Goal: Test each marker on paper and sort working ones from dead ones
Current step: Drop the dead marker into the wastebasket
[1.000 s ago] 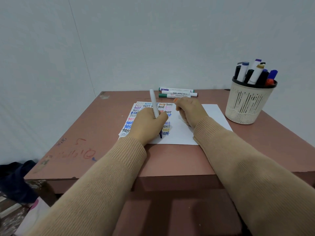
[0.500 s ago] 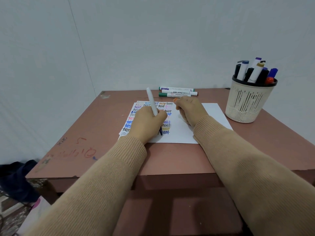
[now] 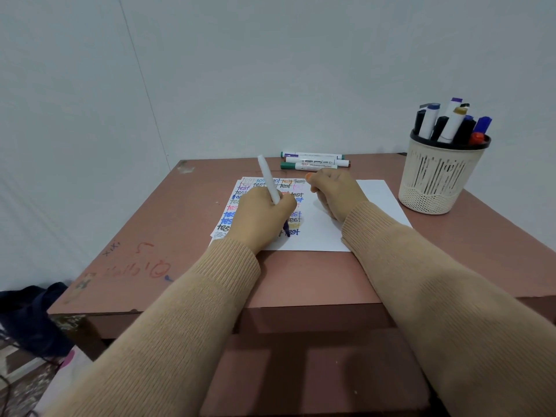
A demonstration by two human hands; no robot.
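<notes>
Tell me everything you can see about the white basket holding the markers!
The basket is a round, cream-white cup, plastic by its look, with tall slits in its wall, a fine mesh band at the bottom and a dark rim. It stands upright on the table, far right, close beside the paper. Capped markers lean inside, tops poking out.
</notes>
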